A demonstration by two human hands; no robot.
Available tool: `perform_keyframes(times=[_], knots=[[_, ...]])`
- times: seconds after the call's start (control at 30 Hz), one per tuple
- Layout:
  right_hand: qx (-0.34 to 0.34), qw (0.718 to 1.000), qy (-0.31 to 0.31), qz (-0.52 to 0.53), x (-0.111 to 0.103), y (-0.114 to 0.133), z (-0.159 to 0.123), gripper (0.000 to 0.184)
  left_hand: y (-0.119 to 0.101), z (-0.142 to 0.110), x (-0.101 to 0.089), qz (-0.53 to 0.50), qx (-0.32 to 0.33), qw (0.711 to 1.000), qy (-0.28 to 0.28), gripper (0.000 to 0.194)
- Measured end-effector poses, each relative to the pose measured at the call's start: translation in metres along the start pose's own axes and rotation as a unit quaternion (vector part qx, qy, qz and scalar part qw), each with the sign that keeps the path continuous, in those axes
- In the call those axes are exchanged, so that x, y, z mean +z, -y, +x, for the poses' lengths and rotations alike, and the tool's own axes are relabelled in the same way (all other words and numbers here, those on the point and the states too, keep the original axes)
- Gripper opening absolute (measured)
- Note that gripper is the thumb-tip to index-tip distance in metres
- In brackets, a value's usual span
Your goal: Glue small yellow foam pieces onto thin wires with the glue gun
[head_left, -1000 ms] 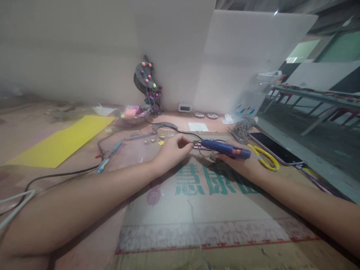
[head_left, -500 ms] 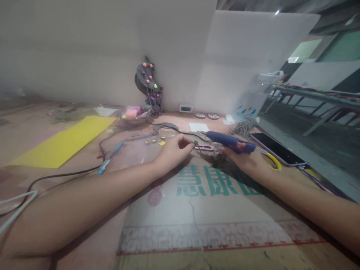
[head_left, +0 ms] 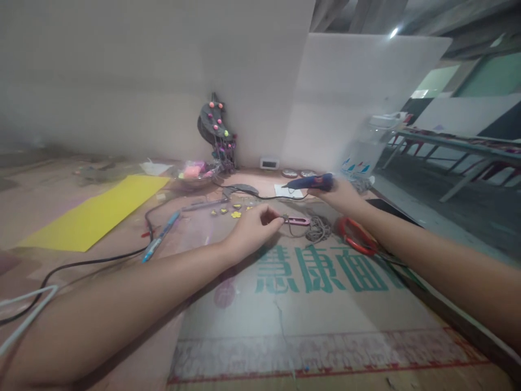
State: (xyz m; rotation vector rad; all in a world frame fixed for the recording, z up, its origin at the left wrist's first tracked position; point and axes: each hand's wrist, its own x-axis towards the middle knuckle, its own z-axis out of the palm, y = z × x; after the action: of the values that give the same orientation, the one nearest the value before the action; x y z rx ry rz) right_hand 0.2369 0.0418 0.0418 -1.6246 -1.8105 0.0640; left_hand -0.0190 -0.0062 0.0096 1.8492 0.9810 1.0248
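Note:
Between the thumb and fingers of my left hand (head_left: 253, 232) is the end of a slim pink frame (head_left: 299, 221) with a long slot, seemingly a hair clip. Grey yarn (head_left: 318, 230) runs from that pinched end into a loose heap at the frame's right. My right hand (head_left: 342, 195) grips a dark blue glue gun (head_left: 311, 183), its nozzle pointing left above a small white card (head_left: 280, 190). Red-handled scissors (head_left: 358, 240) lie below my right forearm. Small yellow flower and heart-like pieces (head_left: 236, 215) rest just beyond my left hand.
A yellow sheet (head_left: 101, 212), a blue pen (head_left: 161, 237) and a black cable (head_left: 97, 259) lie on the left. At the back stand a grey crescent ornament (head_left: 211, 124), a bowl of pink pieces (head_left: 195, 176), a small digital display (head_left: 269, 163) and a clear bottle (head_left: 360, 155).
My right hand has lifted the glue gun away from the pink frame, back toward the white card. The yarn heap and red scissors now show; the phone is mostly covered by my arm.

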Motion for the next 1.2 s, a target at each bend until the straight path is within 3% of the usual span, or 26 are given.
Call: perform_keyframes(times=[0.2, 0.47, 0.53, 0.63, 0.7, 0.77, 0.8, 0.87, 0.93, 1.03, 1.2], knots=[[0.05, 0.993, 0.048, -0.093, 0.018, -0.013, 0.036, 0.032, 0.0, 0.0, 0.0, 0.004, -0.003, 1.0, 0.011, 0.012], [0.021, 0.983, 0.1, -0.151, 0.006, -0.023, 0.026, 0.041, -0.002, 0.0, -0.001, 0.006, 0.0, 1.0, 0.013, 0.011], [-0.015, 0.979, 0.074, -0.19, -0.002, -0.023, 0.013, 0.044, -0.001, -0.001, 0.0, 0.003, 0.003, 1.0, 0.012, 0.01], [-0.128, 0.964, -0.014, -0.233, -0.011, -0.011, -0.012, 0.037, -0.001, -0.001, 0.0, 0.001, 0.004, 1.0, 0.009, 0.011], [-0.149, 0.975, -0.02, -0.165, -0.012, 0.006, -0.029, 0.026, -0.002, -0.001, 0.0, 0.004, 0.003, 1.0, 0.007, 0.011], [-0.079, 0.995, 0.053, -0.014, -0.008, 0.027, -0.046, 0.027, -0.003, -0.001, 0.0, 0.005, 0.005, 1.0, 0.005, 0.01], [-0.028, 0.991, 0.107, 0.075, -0.004, 0.038, -0.053, 0.03, -0.004, -0.001, 0.0, 0.006, 0.008, 1.0, 0.005, 0.01], [0.04, 0.951, 0.218, 0.214, 0.006, 0.055, -0.066, 0.031, -0.005, -0.001, -0.001, 0.009, 0.013, 1.0, -0.001, 0.01], [0.076, 0.922, 0.248, 0.286, 0.016, 0.067, -0.077, 0.031, -0.004, -0.001, -0.001, 0.012, 0.02, 1.0, -0.007, 0.011], [0.043, 0.931, 0.211, 0.294, 0.024, 0.072, -0.089, 0.032, -0.001, 0.0, -0.001, 0.006, 0.03, 0.999, -0.009, 0.011], [-0.085, 0.98, 0.089, 0.155, 0.019, 0.067, -0.091, 0.022, -0.001, 0.0, -0.001, 0.008, 0.024, 1.0, -0.007, 0.012]])
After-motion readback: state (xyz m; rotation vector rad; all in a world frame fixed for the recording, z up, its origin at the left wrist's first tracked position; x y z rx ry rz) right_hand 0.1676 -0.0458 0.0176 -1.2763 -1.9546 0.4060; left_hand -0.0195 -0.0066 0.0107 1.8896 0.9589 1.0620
